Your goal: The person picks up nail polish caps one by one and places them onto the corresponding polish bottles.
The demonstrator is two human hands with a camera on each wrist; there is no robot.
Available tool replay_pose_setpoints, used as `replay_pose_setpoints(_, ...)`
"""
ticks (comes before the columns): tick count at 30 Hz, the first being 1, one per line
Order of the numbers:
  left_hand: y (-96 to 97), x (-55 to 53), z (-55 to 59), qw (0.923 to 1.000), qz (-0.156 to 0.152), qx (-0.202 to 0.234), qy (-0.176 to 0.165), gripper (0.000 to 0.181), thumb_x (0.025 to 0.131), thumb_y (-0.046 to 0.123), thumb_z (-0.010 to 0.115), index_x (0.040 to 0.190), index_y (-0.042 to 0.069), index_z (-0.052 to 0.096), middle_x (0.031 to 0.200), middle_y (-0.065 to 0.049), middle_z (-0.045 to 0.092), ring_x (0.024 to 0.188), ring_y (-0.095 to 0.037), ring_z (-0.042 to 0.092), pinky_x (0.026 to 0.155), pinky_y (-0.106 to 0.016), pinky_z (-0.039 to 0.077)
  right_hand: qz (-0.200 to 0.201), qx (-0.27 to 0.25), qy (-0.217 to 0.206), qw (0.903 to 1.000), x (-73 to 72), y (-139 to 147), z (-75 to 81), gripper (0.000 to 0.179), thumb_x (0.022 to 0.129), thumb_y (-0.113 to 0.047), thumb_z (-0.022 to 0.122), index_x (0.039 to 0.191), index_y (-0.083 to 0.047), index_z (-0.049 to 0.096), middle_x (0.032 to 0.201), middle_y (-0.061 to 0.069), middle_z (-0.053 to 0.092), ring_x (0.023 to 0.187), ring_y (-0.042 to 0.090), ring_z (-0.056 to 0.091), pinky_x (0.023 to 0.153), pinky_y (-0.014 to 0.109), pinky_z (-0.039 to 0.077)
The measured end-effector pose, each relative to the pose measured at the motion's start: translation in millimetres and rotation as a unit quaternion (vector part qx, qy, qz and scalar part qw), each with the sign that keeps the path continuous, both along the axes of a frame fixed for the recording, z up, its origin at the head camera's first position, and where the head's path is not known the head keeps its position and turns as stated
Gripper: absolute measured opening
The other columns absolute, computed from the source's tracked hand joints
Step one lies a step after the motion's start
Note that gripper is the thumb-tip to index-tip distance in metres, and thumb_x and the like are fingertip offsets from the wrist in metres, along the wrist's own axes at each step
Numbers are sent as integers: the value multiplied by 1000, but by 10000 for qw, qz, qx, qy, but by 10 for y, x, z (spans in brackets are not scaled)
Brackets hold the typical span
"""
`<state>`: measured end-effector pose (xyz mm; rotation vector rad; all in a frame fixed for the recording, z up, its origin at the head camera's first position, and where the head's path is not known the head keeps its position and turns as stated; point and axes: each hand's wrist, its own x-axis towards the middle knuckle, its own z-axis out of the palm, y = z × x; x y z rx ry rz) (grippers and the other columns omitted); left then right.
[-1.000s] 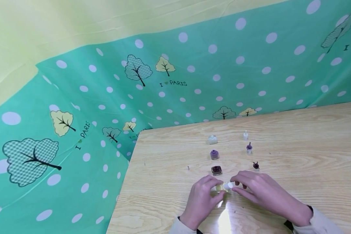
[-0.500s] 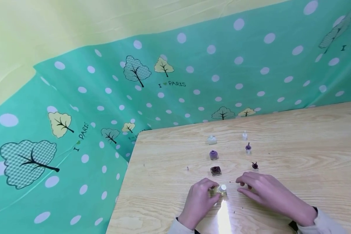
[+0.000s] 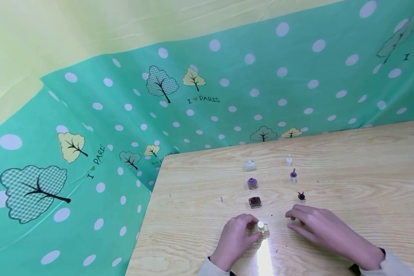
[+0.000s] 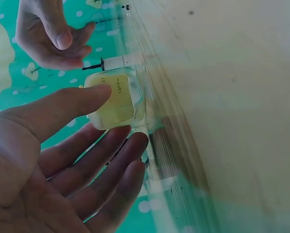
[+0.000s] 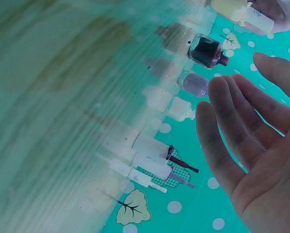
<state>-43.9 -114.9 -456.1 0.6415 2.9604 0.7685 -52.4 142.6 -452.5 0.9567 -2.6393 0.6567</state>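
Observation:
A yellow nail polish bottle (image 3: 265,230) with a white cap (image 3: 260,225) stands on the table at my left hand (image 3: 237,238). Thumb and index finger are parted around its near left side; in the left wrist view the thumb overlaps the bottle and the other fingers extend loosely below it. Whether the fingertips still touch the glass is hard to tell. My right hand (image 3: 319,228) hovers to the right, fingers loosely bent, holding nothing. Beyond stand uncapped bottles: dark (image 3: 255,202), purple (image 3: 252,183) and whitish (image 3: 250,165).
To the right of the bottles, three brush caps stand upside down with brushes up: a dark-brushed cap (image 3: 301,196), a purple-brushed cap (image 3: 293,176) and a white cap (image 3: 289,161). Small specks dot the wooden table (image 3: 365,172). A green patterned cloth (image 3: 227,115) hangs behind.
My right hand has let go of the white cap and drawn away to the right. The yellow bottle has gone from tilted between both hands to standing, and my left thumb and index finger have parted.

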Motion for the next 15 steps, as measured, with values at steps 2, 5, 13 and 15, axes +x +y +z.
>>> replay_pose_setpoints(2, -4, 1, -2, 9999, 12, -120, 63, 28, 78, 28, 83, 101, 16, 73, 96, 8, 73, 85, -1, 64, 78, -18, 52, -21, -12, -25, 10000, 1, 13, 1, 19, 82, -20, 79, 99, -17, 72, 94, -10, 67, 76, 0, 62, 61, 22, 55)
replay_pose_setpoints(5, -18, 6, 1, 9995, 36, -269, 180, 28, 78, 31, 83, 102, 19, 73, 100, 10, 72, 89, -2, 65, 79, -20, 53, -43, -56, 37, 10000, 5, 34, 5, 20, 80, -20, 80, 99, -18, 72, 94, -10, 66, 76, -1, 61, 61, 20, 55)
replay_pose_setpoints(13, -84, 12, 46, 9993, 43, -268, 262, 33, 79, 32, 83, 107, 19, 72, 106, 9, 72, 95, -5, 66, 83, -23, 54, -123, 14, -24, 9999, -7, 109, 20, 22, 79, -19, 81, 99, -19, 72, 95, -10, 67, 78, 0, 63, 62, 22, 55)
replay_pose_setpoints(15, -109, 18, 64, 9995, 57, -177, 269, 33, 79, 30, 82, 108, 19, 71, 105, 9, 71, 95, -5, 66, 83, -23, 54, -222, 20, -32, 9997, -14, 130, 34, 23, 79, -19, 81, 99, -19, 72, 95, -11, 68, 77, 1, 64, 62, 23, 56)
